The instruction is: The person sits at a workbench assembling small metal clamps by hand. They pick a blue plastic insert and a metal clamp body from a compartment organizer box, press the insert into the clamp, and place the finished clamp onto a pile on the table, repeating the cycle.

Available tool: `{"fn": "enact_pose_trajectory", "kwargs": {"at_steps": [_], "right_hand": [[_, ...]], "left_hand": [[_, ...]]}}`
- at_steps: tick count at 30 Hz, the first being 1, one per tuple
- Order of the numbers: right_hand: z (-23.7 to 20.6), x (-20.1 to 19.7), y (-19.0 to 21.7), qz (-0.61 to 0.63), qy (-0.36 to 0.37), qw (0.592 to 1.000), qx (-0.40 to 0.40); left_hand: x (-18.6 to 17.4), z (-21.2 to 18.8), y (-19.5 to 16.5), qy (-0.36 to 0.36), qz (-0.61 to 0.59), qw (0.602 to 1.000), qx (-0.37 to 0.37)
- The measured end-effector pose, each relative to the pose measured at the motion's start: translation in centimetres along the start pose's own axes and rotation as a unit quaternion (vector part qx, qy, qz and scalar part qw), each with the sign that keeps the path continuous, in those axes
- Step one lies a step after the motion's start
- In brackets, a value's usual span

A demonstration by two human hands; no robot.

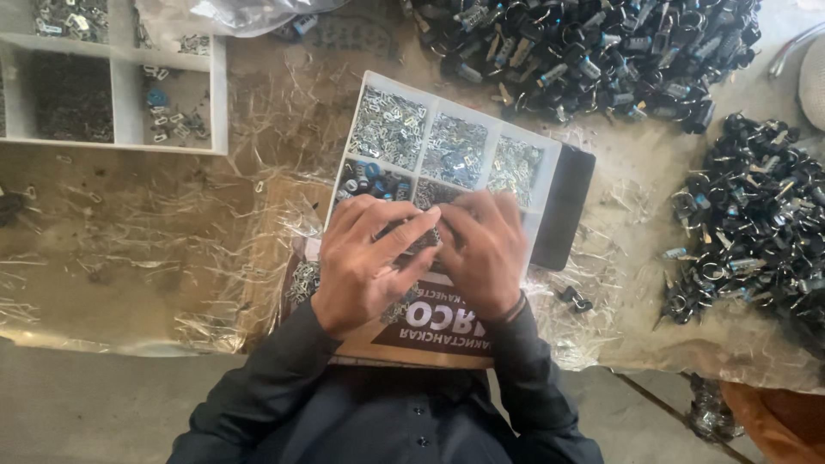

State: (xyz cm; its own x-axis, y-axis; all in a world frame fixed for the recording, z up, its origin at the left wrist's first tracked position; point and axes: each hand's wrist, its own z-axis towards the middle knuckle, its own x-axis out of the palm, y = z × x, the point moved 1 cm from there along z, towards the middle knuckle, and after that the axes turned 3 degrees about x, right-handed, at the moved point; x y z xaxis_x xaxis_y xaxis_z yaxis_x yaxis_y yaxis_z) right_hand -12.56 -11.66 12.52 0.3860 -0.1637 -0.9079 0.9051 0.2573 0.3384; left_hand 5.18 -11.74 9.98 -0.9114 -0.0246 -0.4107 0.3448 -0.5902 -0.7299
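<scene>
Both hands, left hand (365, 262) and right hand (485, 253), pinch one small dark part (421, 241) between their meeting fingertips, over the white compartment tray (550, 185); a slip could drop it among the loose metal pieces (391, 129) just beyond, with black assemblies (593, 51) heaped farther off

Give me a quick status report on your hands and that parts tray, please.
Left hand and right hand together, fingertips pinching a small part, too hidden to identify. Both over the white compartment tray. Nothing blocking.

white divider tray (550, 150) of silvery metal bits, some blue; black clamp heaps (593, 51) flecked blue and silver; dark sleeves (275, 378); brown cardboard (430, 331) with white lettering.
</scene>
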Motion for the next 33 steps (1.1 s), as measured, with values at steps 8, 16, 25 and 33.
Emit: {"fn": "enact_pose_trajectory", "kwargs": {"at_steps": [8,16,25,33], "right_hand": [[-1.1,-1.2,-0.6,0.247,-0.039,0.960,0.125],[-1.9,-0.4,-0.8,0.317,0.010,0.941,0.119],[-1.5,-0.7,-0.7,0.299,-0.002,0.949,0.099],[-1.2,-0.9,-0.4,0.276,0.004,0.957,0.087]], "left_hand": [[0.0,0.3,0.0,-0.021,0.014,1.000,0.000],[0.0,0.1,0.0,-0.020,0.020,1.000,0.005],[0.0,0.0,0.2,-0.011,0.019,1.000,0.004],[0.1,0.0,0.3,-0.010,0.023,1.000,0.008]]}}
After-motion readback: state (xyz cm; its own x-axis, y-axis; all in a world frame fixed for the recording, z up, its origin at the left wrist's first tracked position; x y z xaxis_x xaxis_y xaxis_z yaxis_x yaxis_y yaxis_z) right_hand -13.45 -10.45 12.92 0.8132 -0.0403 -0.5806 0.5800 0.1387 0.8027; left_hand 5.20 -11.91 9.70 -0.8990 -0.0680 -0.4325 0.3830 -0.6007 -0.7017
